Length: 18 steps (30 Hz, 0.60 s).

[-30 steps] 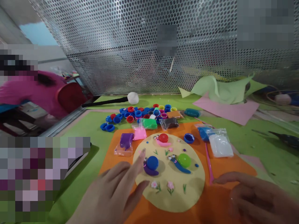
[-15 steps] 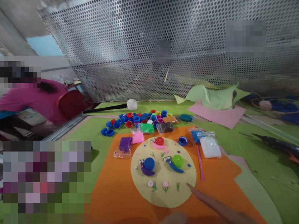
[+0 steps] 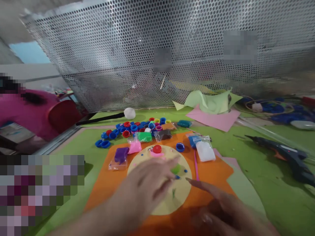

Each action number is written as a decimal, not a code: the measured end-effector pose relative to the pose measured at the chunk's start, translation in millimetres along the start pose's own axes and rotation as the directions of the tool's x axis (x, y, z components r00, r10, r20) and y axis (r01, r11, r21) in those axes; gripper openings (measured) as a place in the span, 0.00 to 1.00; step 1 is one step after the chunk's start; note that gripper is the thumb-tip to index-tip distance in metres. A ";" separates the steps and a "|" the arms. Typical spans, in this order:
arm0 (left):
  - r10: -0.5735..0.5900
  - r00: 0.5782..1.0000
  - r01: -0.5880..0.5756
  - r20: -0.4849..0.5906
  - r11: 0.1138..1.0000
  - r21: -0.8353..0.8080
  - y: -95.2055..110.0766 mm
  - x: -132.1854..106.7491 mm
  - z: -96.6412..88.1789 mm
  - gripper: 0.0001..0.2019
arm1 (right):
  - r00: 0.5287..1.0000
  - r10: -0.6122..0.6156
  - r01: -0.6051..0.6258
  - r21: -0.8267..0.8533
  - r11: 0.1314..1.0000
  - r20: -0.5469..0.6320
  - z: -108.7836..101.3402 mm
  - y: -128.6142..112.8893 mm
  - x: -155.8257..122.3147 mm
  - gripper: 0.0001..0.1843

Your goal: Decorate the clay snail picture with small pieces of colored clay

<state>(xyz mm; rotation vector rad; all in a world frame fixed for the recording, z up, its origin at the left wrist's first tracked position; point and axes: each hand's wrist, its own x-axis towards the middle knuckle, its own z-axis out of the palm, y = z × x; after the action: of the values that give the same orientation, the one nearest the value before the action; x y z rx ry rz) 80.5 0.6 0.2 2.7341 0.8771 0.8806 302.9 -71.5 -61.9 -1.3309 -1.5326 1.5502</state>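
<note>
A pale yellow paper disc point(image 3: 180, 205) lies on an orange sheet point(image 3: 104, 186). My left hand point(image 3: 145, 183) reaches across the disc, fingers stretched out beside a green bottle cap point(image 3: 175, 169); I see nothing held in it. It covers the snail with the blue cap and the small flowers. Beyond the fingers, a red cap point(image 3: 157, 149) sits on a pink clay body. One green grass tuft point(image 3: 174, 192) shows near the front. At the disc's right edge, my right hand point(image 3: 226, 206) has its index finger extended, the others loosely bent, with nothing visible in it.
Behind the disc lie bagged purple clay point(image 3: 121, 155), pink clay point(image 3: 135, 147), white clay point(image 3: 205, 151) and a heap of bottle caps point(image 3: 134, 128). A glue gun point(image 3: 283, 150) rests at right. Perforated metal point(image 3: 118, 65) stands behind. A person in pink point(image 3: 31, 111) is at left.
My left hand has come in from the bottom edge over the disc, hiding its left and middle. More of my right hand shows, and the view has shifted rightward.
</note>
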 end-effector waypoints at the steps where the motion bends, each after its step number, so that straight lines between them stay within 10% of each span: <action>1: -0.036 0.999 0.036 -0.004 0.999 0.003 -8.6 5.3 -5.3 0.11 | 1.000 0.022 -0.022 0.018 1.000 -0.005 -0.2 -2.6 1.3 0.29; 6: -0.261 0.950 0.247 0.172 0.964 0.100 -45.2 28.9 -11.3 0.23 | 0.998 0.051 -0.055 0.112 0.992 0.038 2.6 -4.1 3.3 0.28; 18: -0.285 0.862 0.123 0.419 0.919 0.374 -64.0 79.3 31.0 0.28 | 0.997 0.009 -0.017 0.098 0.995 0.079 -2.5 -3.8 1.7 0.25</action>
<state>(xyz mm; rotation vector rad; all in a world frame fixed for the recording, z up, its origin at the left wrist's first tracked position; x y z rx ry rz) 119.2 99.7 -5.2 2.8457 1.2693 0.0097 303.7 -68.4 -58.3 -1.2411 -1.4762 1.6818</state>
